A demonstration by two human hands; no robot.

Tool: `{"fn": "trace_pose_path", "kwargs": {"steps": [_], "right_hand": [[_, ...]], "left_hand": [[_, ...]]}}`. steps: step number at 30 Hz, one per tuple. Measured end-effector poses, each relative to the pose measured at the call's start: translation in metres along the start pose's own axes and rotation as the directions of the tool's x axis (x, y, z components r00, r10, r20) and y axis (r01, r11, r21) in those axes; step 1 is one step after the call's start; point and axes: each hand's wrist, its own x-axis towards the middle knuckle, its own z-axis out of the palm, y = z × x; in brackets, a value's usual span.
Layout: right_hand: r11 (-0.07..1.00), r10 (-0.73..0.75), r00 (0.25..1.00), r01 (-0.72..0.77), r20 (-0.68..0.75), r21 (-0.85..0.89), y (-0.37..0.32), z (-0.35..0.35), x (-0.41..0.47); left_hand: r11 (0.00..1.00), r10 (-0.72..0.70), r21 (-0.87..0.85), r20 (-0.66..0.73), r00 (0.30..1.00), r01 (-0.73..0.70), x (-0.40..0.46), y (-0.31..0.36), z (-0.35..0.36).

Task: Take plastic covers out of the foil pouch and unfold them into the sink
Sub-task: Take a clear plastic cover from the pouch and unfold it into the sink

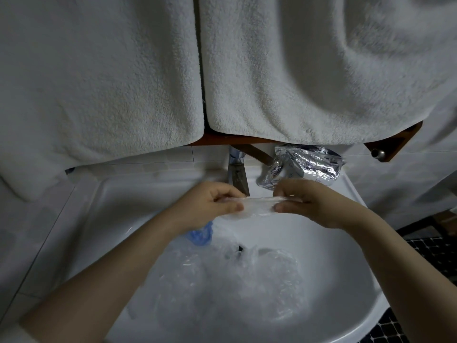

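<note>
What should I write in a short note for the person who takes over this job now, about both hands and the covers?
Left hand and right hand: each has a grip on one end of a folded clear cover, stretched between them over the sink.
Foil pouch: on the sink's back rim, right of the tap.
Done: clear covers already lie unfolded in the basin; a blue one lies under the left hand.
Left: unfold this one, drop it in. Pouch contents not visible.

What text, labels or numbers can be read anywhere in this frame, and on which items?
None can be read.
Foil pouch on the sink rim: dark line drawings and a faint bit of print, too small and blurred to read.
Tap, towels, plastic covers: no markings visible.
</note>
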Motion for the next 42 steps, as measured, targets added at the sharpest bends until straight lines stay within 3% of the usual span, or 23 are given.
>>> {"fn": "trace_pose_path", "kwargs": {"steps": [3, 8, 11, 14, 16, 18, 20, 24, 26, 29, 31, 35, 39, 42], "right_hand": [[0.983, 0.025, 0.996, -0.040, 0.085, 0.178, -0.002, 0.003, -0.003], [0.928, 0.040, 0.986, -0.097, 0.161, 0.359, -0.001, 0.007, -0.004], [0.931, 0.131, 0.975, -0.183, 0.180, 0.316, -0.003, 0.013, -0.001], [0.938, 0.168, 0.972, -0.210, 0.167, 0.275, -0.006, 0.018, 0.002], [0.922, 0.158, 0.984, -0.179, 0.086, 0.344, -0.005, 0.020, 0.002], [0.873, 0.123, 0.992, -0.111, 0.006, 0.475, -0.003, 0.023, -0.001], [0.810, 0.094, 0.995, -0.056, -0.034, 0.583, 0.001, 0.026, -0.002], [0.726, 0.092, 0.996, -0.057, -0.015, 0.685, 0.005, 0.027, -0.004], [0.726, 0.107, 0.994, -0.083, 0.007, 0.682, 0.006, 0.026, -0.004], [0.797, 0.132, 0.991, -0.128, 0.037, 0.591, 0.008, 0.020, -0.004], [0.826, 0.116, 0.993, -0.116, 0.035, 0.552, 0.009, 0.012, -0.004], [0.787, 0.073, 0.997, -0.050, -0.012, 0.615, 0.006, 0.002, 0.000], [0.754, 0.090, 0.987, 0.019, -0.132, 0.656, 0.006, 0.004, 0.007], [0.726, 0.129, 0.976, 0.027, -0.175, 0.687, 0.007, 0.006, 0.008]], "left_hand": [[0.996, 0.015, -0.083, 0.057, 0.998, -0.010, -0.007, 0.001, -0.008], [0.999, 0.037, -0.034, 0.106, 0.994, -0.034, -0.013, -0.001, -0.018], [0.999, -0.034, -0.013, 0.017, 0.999, 0.034, -0.006, -0.004, -0.014], [0.987, -0.100, 0.113, -0.115, 0.988, 0.113, 0.004, -0.011, -0.009], [0.994, -0.111, 0.003, -0.128, 0.986, 0.112, 0.008, -0.012, -0.009], [0.965, -0.137, -0.239, -0.096, 0.986, 0.111, 0.011, -0.010, -0.013], [0.893, -0.161, -0.436, -0.083, 0.984, 0.109, 0.016, -0.010, -0.015], [0.746, -0.287, -0.643, -0.073, 0.955, 0.175, 0.029, -0.005, -0.008], [0.685, -0.337, -0.692, -0.027, 0.941, 0.226, 0.033, -0.003, -0.005], [0.684, -0.350, -0.675, 0.030, 0.936, 0.277, 0.037, -0.001, -0.002], [0.696, -0.377, -0.664, -0.011, 0.926, 0.275, 0.042, 0.006, -0.003], [0.728, -0.430, -0.644, -0.163, 0.888, 0.235, 0.055, 0.022, -0.001], [0.568, -0.533, -0.807, -0.208, 0.820, 0.165, 0.063, 0.029, 0.010], [0.478, -0.504, -0.846, -0.045, 0.863, 0.236, 0.059, 0.030, 0.023]]}}
